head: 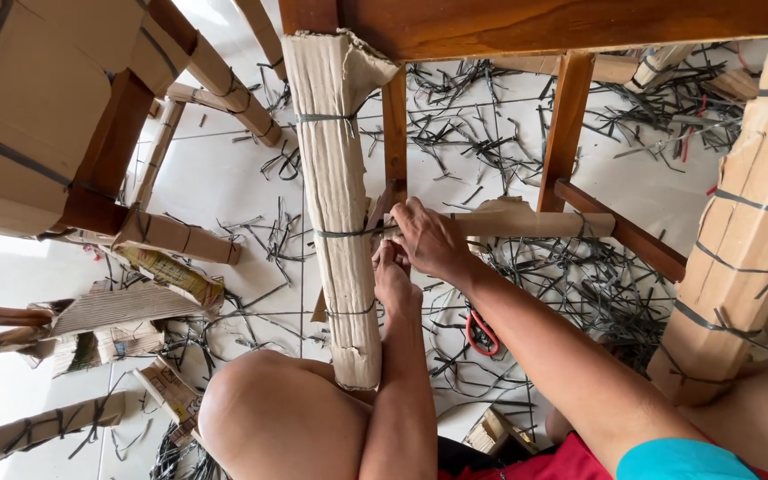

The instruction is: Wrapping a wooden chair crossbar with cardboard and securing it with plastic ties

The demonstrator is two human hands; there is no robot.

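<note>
Both hands meet at the dark strap around the cardboard-wrapped leg, whose long axis runs near to far; right hand closed, pinching the strap; left hand just nearer, grip unclear.

I see tan corrugated cardboard wrap with dark grey straps at twelve o'clock, reddish-brown wooden frame, white tiled floor, red-handled cutter at five o'clock.
</note>
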